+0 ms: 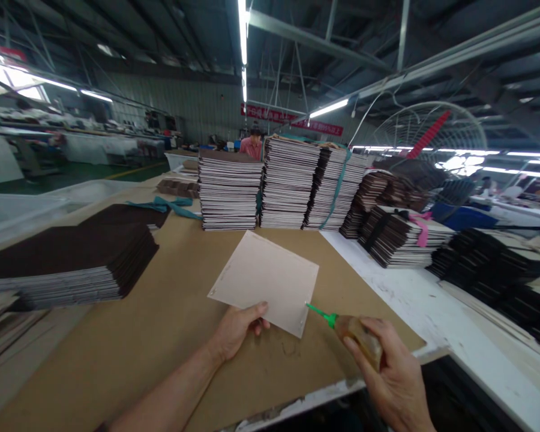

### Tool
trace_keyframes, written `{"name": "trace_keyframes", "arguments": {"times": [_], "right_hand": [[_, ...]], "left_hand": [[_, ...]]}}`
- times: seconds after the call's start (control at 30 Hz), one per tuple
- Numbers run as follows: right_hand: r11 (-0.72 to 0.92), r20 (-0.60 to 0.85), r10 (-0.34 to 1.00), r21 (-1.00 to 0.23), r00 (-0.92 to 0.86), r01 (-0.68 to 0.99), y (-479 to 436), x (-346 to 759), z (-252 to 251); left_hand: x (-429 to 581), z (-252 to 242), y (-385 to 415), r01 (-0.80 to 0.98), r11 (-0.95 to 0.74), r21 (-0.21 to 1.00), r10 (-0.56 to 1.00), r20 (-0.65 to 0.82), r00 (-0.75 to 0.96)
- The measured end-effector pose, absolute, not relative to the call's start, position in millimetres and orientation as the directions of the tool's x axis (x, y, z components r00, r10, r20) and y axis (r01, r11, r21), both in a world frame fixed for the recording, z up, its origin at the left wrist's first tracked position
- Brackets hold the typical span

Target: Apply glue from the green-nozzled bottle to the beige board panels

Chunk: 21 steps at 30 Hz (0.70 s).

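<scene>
My left hand (240, 330) grips the near edge of a pale, flat, four-sided panel (270, 276), thumb on top and fingers underneath. The panel is held tilted over the brown table covering. Small glossy spots show near its left and right corners, and a faint line runs along its edges. In my right hand (393, 366) is a squeeze glue bottle (359, 339) with amber contents, my fingers wrapped round it. Its long green nozzle (321, 314) points left, with the tip at the panel's right edge; whether it touches I cannot tell.
Tall stacks of dark-and-white panels (231, 192) stand behind the work area. A lower dark stack (67, 264) lies left, near a teal strip (171, 206). Bundles with a pink tie (423, 231) and a wire-caged fan (432, 132) are at right. A person (252, 146) is beyond the stacks.
</scene>
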State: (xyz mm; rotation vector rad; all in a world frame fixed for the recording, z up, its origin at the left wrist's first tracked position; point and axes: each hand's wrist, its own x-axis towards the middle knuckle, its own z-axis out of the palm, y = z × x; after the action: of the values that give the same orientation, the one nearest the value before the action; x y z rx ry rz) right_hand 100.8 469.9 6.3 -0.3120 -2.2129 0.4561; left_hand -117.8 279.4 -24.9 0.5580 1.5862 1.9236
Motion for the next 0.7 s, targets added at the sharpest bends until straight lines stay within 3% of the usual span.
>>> {"name": "trace_keyframes", "arguments": {"times": [0.23, 0.37, 0.43, 0.53, 0.63, 0.7], "right_hand": [[0.893, 0.679, 0.383, -0.445, -0.626, 0.064, 471, 104, 4], [0.803, 0.579, 0.472, -0.594, -0.664, 0.052, 467, 103, -5], [0.642, 0.456, 0.610, -0.764, -0.648, 0.066, 460, 102, -11], [0.223, 0.197, 0.777, -0.974, -0.598, -0.032, 453, 100, -18], [-0.177, 0.008, 0.832, -0.944, -0.555, -0.279, 463, 97, -20], [-0.305, -0.061, 0.858, -0.859, -0.510, -0.411, 478, 96, -24]], "left_hand": [[-117, -23, 281, -0.164, -0.111, 0.980, 0.660, -0.051, -0.750], [-117, -25, 279, -0.143, -0.100, 0.985, 0.644, -0.045, -0.764], [-118, -26, 278, -0.131, -0.083, 0.988, 0.631, -0.050, -0.775], [-118, -24, 279, -0.179, -0.077, 0.981, 0.608, -0.096, -0.788], [-116, -17, 282, -0.280, -0.117, 0.953, 0.556, -0.171, -0.814], [-116, -13, 284, -0.336, -0.188, 0.923, 0.521, -0.196, -0.831]]}}
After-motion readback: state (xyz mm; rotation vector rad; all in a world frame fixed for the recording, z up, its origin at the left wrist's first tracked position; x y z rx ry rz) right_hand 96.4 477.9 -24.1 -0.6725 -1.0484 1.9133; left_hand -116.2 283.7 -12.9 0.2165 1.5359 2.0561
